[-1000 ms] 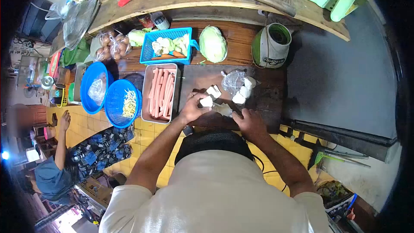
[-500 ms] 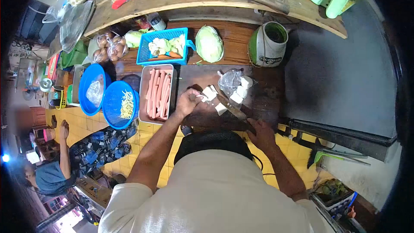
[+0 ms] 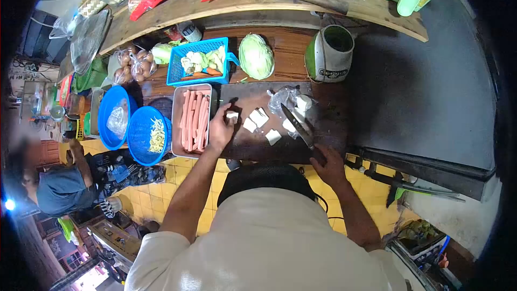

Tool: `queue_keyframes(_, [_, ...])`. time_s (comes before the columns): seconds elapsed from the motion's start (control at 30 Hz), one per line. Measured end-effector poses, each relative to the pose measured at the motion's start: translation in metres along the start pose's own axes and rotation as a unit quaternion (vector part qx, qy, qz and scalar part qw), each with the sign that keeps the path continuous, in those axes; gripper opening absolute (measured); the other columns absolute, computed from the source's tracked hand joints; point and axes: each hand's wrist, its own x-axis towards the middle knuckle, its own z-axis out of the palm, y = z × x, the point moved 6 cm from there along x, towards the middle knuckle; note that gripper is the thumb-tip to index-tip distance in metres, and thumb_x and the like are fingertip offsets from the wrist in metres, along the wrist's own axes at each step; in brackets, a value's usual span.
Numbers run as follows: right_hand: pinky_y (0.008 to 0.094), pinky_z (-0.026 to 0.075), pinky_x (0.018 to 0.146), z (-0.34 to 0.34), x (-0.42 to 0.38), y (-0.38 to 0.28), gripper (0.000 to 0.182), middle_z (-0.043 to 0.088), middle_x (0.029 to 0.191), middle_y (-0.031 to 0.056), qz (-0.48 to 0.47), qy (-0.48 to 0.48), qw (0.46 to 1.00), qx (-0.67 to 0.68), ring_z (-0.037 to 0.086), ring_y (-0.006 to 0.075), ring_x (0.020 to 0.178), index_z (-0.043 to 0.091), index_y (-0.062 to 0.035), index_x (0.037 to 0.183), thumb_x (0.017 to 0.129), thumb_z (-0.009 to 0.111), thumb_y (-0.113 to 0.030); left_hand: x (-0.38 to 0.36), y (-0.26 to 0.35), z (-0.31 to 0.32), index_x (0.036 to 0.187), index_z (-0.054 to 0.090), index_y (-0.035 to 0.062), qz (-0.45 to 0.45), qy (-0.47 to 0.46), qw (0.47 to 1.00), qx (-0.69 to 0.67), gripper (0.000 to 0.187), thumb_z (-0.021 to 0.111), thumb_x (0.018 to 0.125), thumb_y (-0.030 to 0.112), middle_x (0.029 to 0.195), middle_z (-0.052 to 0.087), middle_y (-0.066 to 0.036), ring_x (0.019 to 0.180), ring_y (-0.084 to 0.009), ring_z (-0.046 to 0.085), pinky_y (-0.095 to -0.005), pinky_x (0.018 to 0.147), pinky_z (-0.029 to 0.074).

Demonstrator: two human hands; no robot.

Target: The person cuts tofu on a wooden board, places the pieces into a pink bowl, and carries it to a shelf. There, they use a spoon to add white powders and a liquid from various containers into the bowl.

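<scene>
My left hand [image 3: 220, 131] is at the left of the dark cutting board [image 3: 245, 148], near the sausage tray, with a small white tofu piece [image 3: 232, 115] between its fingers. My right hand [image 3: 328, 164] grips a knife [image 3: 298, 127] at the board's lower right, its blade pointing up and left. Between the hands lie cut tofu pieces [image 3: 258, 117], with one separate tofu piece [image 3: 273, 137] nearer to me. Beyond the blade, more white tofu [image 3: 303, 103] rests beside a clear plastic bag [image 3: 284, 98]; the knife partly covers it.
Left of the board stand a metal tray [image 3: 176, 124] of sausages and two blue baskets [image 3: 141, 153]. Behind are a blue vegetable basket [image 3: 172, 73], a cabbage [image 3: 256, 56] and a green-white container [image 3: 328, 56]. A wooden shelf [image 3: 242, 6] overhangs the back. Another person [image 3: 64, 186] is at left.
My left hand has moved left, carrying a tofu piece away from the others. The knife has shifted right and turned more upright, away from the cut pieces. The other person's arm has lowered.
</scene>
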Motion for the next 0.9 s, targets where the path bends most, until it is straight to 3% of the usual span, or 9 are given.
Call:
queue_keyframes(0.13, [0.0452,0.045,0.095,0.001,0.002,0.008,0.048,0.062,0.113,0.0189,0.007,0.001,1.000,-0.001,0.058,0.0367,0.108,0.057,-0.0114,0.124,0.082,0.071,-0.029,0.000,0.021,0.005,0.100,0.069,0.0043,0.089,0.000,0.996,0.018,0.017,0.066,0.084,0.000,0.098,0.070,-0.013,0.084,-0.0207,0.069,-0.0285,0.077,0.053])
queue_keyframes(0.23, [0.0461,0.046,0.093,-0.004,0.007,0.002,0.047,0.062,0.110,0.0184,0.021,-0.009,1.000,0.018,0.059,0.0367,0.105,0.057,-0.0126,0.123,0.081,0.071,-0.028,0.011,0.044,0.017,0.101,0.069,0.0052,0.229,-0.011,0.970,0.083,0.019,0.066,0.082,0.002,0.108,0.069,-0.013,0.104,-0.0309,0.064,-0.0359,0.089,0.051])
queue_keyframes(0.33, [0.0454,0.048,0.090,-0.008,0.008,-0.003,0.047,0.062,0.108,0.0178,-0.011,0.009,0.999,0.046,0.060,0.0368,0.102,0.058,-0.0123,0.122,0.080,0.072,-0.026,0.010,0.029,0.036,0.109,0.067,0.0040,0.170,-0.131,0.976,0.036,0.025,0.064,0.085,0.005,0.116,0.066,-0.015,0.111,-0.0322,0.060,-0.0366,0.095,0.048])
queue_keyframes(0.47, [0.0434,0.049,0.087,-0.005,0.002,0.003,0.046,0.062,0.106,0.0174,-0.008,0.021,1.000,0.015,0.061,0.0357,0.098,0.058,-0.0100,0.122,0.080,0.073,-0.023,-0.010,0.020,0.030,0.120,0.060,0.0028,0.099,-0.119,0.988,-0.010,0.034,0.060,0.088,0.014,0.121,0.061,-0.019,0.112,-0.0366,0.058,-0.0396,0.097,0.045])
queue_keyframes(0.53, [0.0428,0.050,0.086,-0.004,-0.004,0.008,0.046,0.062,0.105,0.0174,-0.002,0.026,1.000,-0.011,0.061,0.0354,0.097,0.058,-0.0094,0.121,0.080,0.073,-0.022,-0.019,0.025,0.025,0.120,0.061,0.0048,0.142,-0.099,0.983,0.065,0.035,0.062,0.087,0.015,0.114,0.063,-0.018,0.108,-0.0354,0.058,-0.0406,0.095,0.045])
queue_keyframes(0.63, [0.0435,0.049,0.088,-0.003,-0.005,0.011,0.047,0.062,0.106,0.0176,-0.005,0.025,0.998,0.065,0.061,0.0355,0.099,0.058,-0.0096,0.122,0.079,0.073,-0.023,-0.033,0.039,0.033,0.121,0.063,0.0105,0.231,-0.123,0.951,0.163,0.037,0.066,0.085,0.020,0.103,0.065,-0.015,0.100,-0.0332,0.059,-0.0429,0.091,0.044])
queue_keyframes(0.7, [0.0440,0.048,0.090,0.001,-0.004,0.014,0.049,0.062,0.109,0.0188,0.021,-0.005,0.998,0.057,0.060,0.0360,0.102,0.057,-0.0093,0.123,0.079,0.074,-0.024,-0.050,0.053,0.064,0.125,0.060,0.0133,0.344,-0.224,0.884,0.225,0.045,0.067,0.084,0.032,0.116,0.062,-0.008,0.112,-0.0299,0.054,-0.0468,0.097,0.040])
queue_keyframes(0.83, [0.0444,0.047,0.092,0.001,0.000,0.011,0.051,0.061,0.112,0.0199,0.023,-0.013,0.998,0.053,0.059,0.0364,0.105,0.057,-0.0094,0.124,0.079,0.074,-0.025,-0.044,0.061,0.100,0.131,0.055,0.0141,0.322,-0.233,0.845,0.357,0.051,0.064,0.085,0.035,0.127,0.057,-0.005,0.121,-0.0271,0.049,-0.0496,0.102,0.035])
queue_keyframes(0.9, [0.0446,0.046,0.094,-0.002,0.000,0.010,0.051,0.061,0.114,0.0202,0.046,-0.020,0.998,0.024,0.058,0.0367,0.108,0.057,-0.0087,0.124,0.079,0.074,-0.026,-0.045,0.063,0.107,0.132,0.052,0.0098,0.313,-0.309,0.822,0.362,0.058,0.065,0.082,0.037,0.133,0.052,-0.008,0.130,-0.0272,0.040,-0.0536,0.106,0.030])
